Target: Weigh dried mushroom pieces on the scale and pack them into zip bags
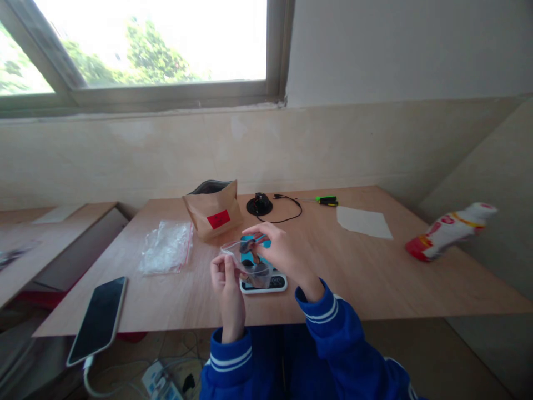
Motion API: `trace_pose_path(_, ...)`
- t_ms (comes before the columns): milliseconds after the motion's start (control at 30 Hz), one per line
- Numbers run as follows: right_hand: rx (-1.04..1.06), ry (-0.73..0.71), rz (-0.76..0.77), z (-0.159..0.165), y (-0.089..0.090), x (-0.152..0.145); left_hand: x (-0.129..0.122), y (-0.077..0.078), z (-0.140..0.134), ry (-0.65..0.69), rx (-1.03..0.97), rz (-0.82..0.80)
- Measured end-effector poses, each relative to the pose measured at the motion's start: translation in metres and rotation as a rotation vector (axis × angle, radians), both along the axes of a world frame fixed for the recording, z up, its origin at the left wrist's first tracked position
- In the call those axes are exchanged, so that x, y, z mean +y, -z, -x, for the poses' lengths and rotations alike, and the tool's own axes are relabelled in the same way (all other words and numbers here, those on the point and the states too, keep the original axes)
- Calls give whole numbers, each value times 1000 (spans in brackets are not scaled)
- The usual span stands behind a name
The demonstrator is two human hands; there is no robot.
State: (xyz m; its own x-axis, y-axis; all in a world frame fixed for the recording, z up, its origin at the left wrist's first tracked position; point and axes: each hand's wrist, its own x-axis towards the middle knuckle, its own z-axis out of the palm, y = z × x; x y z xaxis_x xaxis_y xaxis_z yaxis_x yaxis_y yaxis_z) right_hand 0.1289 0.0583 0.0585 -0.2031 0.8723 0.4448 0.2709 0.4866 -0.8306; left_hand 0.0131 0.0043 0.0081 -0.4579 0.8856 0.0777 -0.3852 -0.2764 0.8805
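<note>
My left hand [228, 280] pinches the edge of a small clear zip bag [263, 278], which has several brown pieces inside. Between the thumb and fingers of my right hand [283, 250] is a dried mushroom [247, 246] with a dark cap and a paler stem, held at the bag's mouth. Below both hands lies a digital scale [280, 283] with a white front edge and a blue top. The bag and my hands cover much of it, and its reading is too small to make out.
Behind my hands stands an open brown paper pouch [200, 214]. Clear zip bags [164, 247] lie to the left, near a charging phone [100, 314]. Farther back are a black round-based device [260, 205], a cable [297, 214], screwdrivers [327, 200] and paper [363, 221]. A bottle [447, 230] is on the right.
</note>
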Motion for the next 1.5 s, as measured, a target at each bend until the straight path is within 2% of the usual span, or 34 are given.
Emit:
trace_pose_path(100, -68, -56, -16, -4, -1, -6, 0, 1, -1, 9, -22, -2)
trace_pose_path(200, -64, -30, -22, -15, 4, -10, 0, 0, -1, 11, -68, -27)
trace_pose_path(300, 5, 12, 65, -29, 22, -17, 0, -1, 0, -9, -108, -66)
trace_pose_path(433, 81, -13, 224, -37, 50, -32, 0, -1, 0, -24, -206, -120)
trace_pose_path(600, 245, 38, 257, -27, 59, -43, -2, -1, -7, 55, -274, -126)
trace_pose_path(700, 334, 134, 266, -23, 59, -44, -4, -3, -12, 103, -203, -100)
trace_pose_path(767, 409, 202, 287, -25, 59, -45, -5, -1, -12, 86, -94, -75)
trace_pose_path(900, 588, 339, 275, -33, 59, -49, -1, 10, -3, -157, 250, 31)
trace_pose_path(967, 651, 410, 236, -36, 60, -51, 2, 17, 1, -157, 349, 70)
trace_pose_path(1067, 671, 449, 203, -36, 63, -53, 4, 24, 1, 50, 353, 69)
trace_pose_path(1133, 654, 448, 196, -34, 66, -54, 3, 25, -3, 118, 339, 54)
trace_pose_path(1367, 568, 567, 110, -24, 70, -61, -5, 21, -9, -12, 379, 73)
trace_pose_path(1500, 525, 669, 47, -22, 72, -63, -8, 17, -4, -14, 342, 96)
